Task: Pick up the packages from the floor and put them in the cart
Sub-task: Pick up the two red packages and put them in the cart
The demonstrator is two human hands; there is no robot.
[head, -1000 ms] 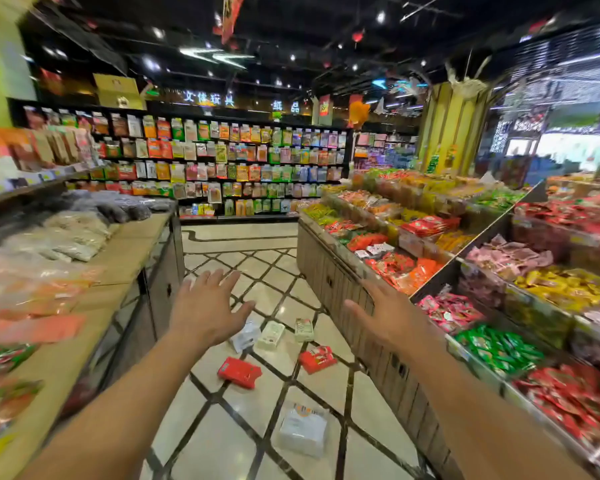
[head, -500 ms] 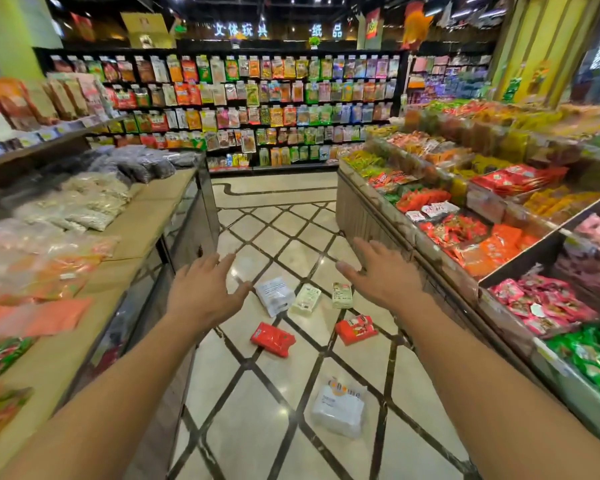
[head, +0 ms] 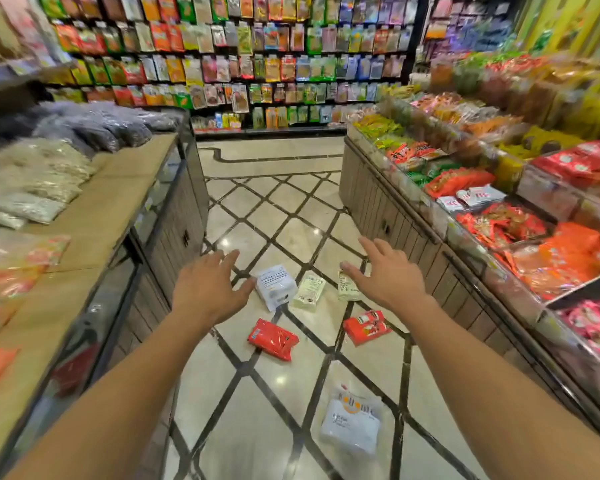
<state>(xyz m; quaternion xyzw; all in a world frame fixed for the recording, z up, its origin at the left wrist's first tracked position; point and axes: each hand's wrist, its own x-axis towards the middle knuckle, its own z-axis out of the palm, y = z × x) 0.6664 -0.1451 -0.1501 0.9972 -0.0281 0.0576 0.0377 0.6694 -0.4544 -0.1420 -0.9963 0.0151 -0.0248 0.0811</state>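
Aisle floor, six packages, none yet lifted; no cart is showing in this view.

Left hand (head: pixel 207 292): reaching forward over the floor, fingers spread, holding nothing. In the picture its thumb is lying just beside the white pouch (head: pixel 275 286); whether it is touching cannot be told.

Red packet (head: pixel 273 339): lying flat, nearer the person, between the two arms.

Pale green packet (head: pixel 309 292): lying just beside the white pouch, apart from both hands.

Small pale packet (head: pixel 347 289): partly hidden behind the right thumb.

Red-and-white packet (head: pixel 367 327): lying below the right hand.

Large white bag (head: pixel 352 424): lying nearest the person, well apart from the others.

Right hand (head: pixel 386 276): reaching forward, fingers spread, holding nothing.

Handling note, as judgement: the step is the reach down. Each hand is probably best taking the packet nearest it, the white pouch on the left, the small pale packet on the right. The soft, slick wrappers are likely calling for a pinch at an edge, since flat packets sit tight on polished tile.
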